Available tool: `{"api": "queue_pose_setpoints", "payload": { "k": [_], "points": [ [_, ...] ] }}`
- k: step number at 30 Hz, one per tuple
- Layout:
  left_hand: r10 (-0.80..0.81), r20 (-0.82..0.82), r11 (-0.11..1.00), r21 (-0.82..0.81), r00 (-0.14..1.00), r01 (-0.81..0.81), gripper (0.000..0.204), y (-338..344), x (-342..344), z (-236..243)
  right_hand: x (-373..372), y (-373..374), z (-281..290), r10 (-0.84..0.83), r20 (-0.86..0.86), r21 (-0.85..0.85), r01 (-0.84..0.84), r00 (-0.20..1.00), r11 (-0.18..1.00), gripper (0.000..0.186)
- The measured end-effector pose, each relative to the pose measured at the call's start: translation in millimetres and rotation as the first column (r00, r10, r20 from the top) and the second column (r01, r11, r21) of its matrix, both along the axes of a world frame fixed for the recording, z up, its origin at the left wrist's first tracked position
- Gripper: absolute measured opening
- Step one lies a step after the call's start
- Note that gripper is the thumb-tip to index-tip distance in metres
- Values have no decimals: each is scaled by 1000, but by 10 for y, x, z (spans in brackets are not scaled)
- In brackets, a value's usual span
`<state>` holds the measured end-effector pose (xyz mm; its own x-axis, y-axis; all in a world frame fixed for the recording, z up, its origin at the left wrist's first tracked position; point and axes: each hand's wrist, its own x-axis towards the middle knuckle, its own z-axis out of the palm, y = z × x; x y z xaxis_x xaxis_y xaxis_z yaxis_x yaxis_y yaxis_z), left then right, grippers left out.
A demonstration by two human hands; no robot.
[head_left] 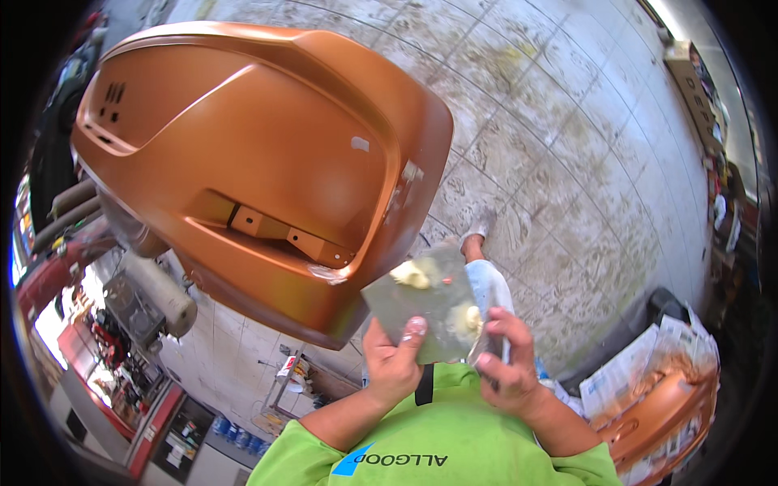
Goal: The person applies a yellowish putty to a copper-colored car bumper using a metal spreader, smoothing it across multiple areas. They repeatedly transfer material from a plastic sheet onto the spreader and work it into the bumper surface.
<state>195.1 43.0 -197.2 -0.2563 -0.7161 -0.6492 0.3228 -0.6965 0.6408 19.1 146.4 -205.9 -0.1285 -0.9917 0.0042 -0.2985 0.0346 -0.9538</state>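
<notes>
Left grip (393, 356) clasping grey board (438, 312), right grip (508, 356) pinching spreader (477, 348), orange bumper (292, 130) close ahead-left, newspaper (612, 387) and orange panel (660, 415) rightward

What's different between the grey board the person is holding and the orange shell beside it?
The board is flat and four-sided, while the orange shell is curved, with recesses. The board is much smaller than the shell. The board is in the left hand; the shell is held by neither hand. The board carries thick creamy dabs, whereas the shell shows only thin pale patches. Both have light marks on their surfaces.
</notes>
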Motion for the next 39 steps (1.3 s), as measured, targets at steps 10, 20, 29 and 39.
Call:
{"api": "queue_pose_setpoints", "payload": {
  "k": [10, 20, 29, 39],
  "points": [
    [57, 137, 936, -353, 989, -5, 37, -229, -1368, 209, -2026, 260, 420, 203, -614, 262, -46, 763, 964, 62],
    [263, 355, 858, -512, 897, -49, 30, -822, -1618, -46, -2260, -1387, 441, 306, -640, 112, -309, 705, 944, 50],
    [556, 385, 797, -498, 736, -342, 35, -1476, -1588, -559, -2441, -2608, -36, 472, -533, 210, -430, 702, 878, 48],
    [774, 401, 631, -544, 489, -553, 48, -1860, -1873, -695, -2700, -3429, -576, 664, -371, 236, -626, 649, 743, 58]
  ]
}}
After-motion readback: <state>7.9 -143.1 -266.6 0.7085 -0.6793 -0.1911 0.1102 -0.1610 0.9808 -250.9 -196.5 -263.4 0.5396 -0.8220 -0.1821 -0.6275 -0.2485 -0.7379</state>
